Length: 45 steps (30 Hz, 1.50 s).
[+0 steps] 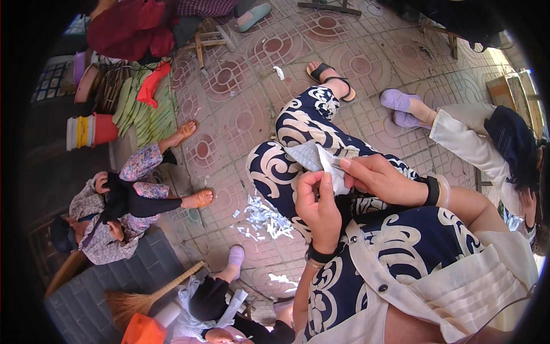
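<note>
Step in hand: seemingly working white edge (326, 162) of grey-white piece (305, 155) over patterned lap (306, 129) (pale scraps (268, 219) on floor (226, 163)). Left hand (318, 203), right hand (375, 179) both pinched on it; next move likely calls for steady hold.

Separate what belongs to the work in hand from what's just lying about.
Work in hand:
grey-and-white piece, held in the left hand and right hand
white scraps, probably offcuts

Apparently just lying about:
broom
red container
bright red item
</note>
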Available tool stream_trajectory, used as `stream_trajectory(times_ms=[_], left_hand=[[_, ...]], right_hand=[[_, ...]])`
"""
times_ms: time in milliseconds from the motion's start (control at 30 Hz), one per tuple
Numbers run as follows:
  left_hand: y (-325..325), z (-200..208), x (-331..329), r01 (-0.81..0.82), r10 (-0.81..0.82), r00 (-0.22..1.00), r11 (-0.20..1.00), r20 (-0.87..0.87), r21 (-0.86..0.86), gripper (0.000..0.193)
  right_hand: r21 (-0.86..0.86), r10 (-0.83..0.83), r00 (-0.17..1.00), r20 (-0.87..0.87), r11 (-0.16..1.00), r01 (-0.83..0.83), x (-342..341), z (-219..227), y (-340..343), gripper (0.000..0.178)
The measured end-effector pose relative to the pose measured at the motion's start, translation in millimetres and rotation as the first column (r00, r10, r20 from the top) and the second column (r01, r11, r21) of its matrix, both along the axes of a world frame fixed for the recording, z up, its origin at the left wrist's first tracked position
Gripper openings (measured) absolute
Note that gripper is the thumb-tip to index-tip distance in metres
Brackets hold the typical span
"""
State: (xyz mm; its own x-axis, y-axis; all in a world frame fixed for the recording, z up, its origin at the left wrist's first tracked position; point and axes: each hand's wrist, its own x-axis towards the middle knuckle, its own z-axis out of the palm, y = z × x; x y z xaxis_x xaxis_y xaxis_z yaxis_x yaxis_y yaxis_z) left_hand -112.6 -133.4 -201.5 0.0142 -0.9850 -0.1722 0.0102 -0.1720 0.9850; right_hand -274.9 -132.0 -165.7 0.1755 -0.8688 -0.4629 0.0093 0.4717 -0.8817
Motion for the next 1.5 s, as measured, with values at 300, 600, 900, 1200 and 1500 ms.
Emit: stream_trajectory(times_ms=[300,600,900,1200,1500], left_hand=[[-0.8,0.2,-3.5,0.016,-0.015,0.999,0.999,0.039,-0.040,0.008],[-0.1,2.1,-2.7,0.026,-0.025,0.999,1.000,0.029,-0.018,0.008],[-4.4,2.5,6.5,0.040,-0.026,0.994,0.991,0.108,-0.131,0.006],[-12.0,3.8,15.4,0.066,0.023,0.942,0.965,0.334,-0.255,0.008],[-23.4,20.2,10.0,0.185,-0.051,0.871,0.956,0.489,-0.230,0.010]], right_hand=[[0.047,-0.034,0.999,0.037,0.998,0.033,1.1,-8.4,2.3,0.055],[-0.018,-0.264,0.961,0.077,0.964,0.267,2.1,-9.4,-7.4,0.050],[-0.249,0.021,0.999,-0.024,0.968,-0.026,-3.8,-26.5,-31.7,0.021],[-0.154,-0.005,1.000,0.025,0.988,0.008,4.2,-29.0,-30.7,0.020],[-0.316,0.022,1.000,0.016,0.949,-0.015,4.3,-26.9,-23.8,0.017]])
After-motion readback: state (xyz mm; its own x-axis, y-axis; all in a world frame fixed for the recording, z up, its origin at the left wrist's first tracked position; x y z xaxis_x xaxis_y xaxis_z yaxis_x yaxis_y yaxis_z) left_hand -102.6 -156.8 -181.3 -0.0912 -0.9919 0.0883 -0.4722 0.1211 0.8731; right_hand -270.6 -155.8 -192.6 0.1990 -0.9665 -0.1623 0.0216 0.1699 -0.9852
